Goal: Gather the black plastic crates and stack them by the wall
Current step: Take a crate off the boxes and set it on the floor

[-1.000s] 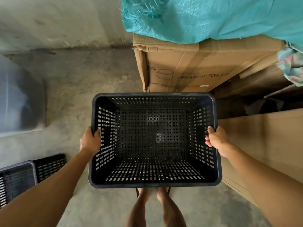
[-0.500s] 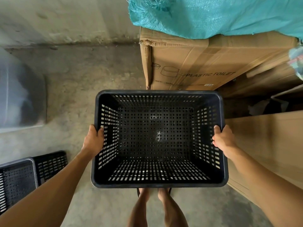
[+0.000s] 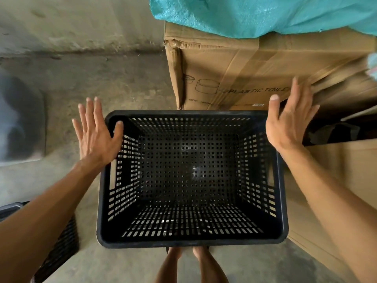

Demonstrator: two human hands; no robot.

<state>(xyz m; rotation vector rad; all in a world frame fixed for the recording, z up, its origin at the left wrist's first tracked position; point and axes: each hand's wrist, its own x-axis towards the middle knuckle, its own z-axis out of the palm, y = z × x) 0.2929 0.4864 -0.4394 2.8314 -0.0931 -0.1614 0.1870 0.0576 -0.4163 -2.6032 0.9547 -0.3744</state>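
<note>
A black perforated plastic crate [image 3: 189,243] sits open side up in front of my feet, its far rim against a cardboard box. My left hand [image 3: 95,135] hovers at the crate's far left corner with fingers spread, holding nothing; only the thumb lies over the rim. My right hand [image 3: 289,121] is spread open at the far right corner, off the crate. Another black crate [image 3: 59,250] shows partly at the lower left, behind my left forearm.
A cardboard box [image 3: 234,78] printed "PLASTIC TOILE" stands beyond the crate under a teal sack [image 3: 255,13]. More cardboard [image 3: 336,170] lines the right side. The concrete wall [image 3: 71,23] runs along the top left. A grey blurred object [image 3: 18,123] is at the left.
Both hands have let go of the crate's side rims and opened, fingers spread, moving forward to its far corners. The crate now looks lower and closer to the cardboard box.
</note>
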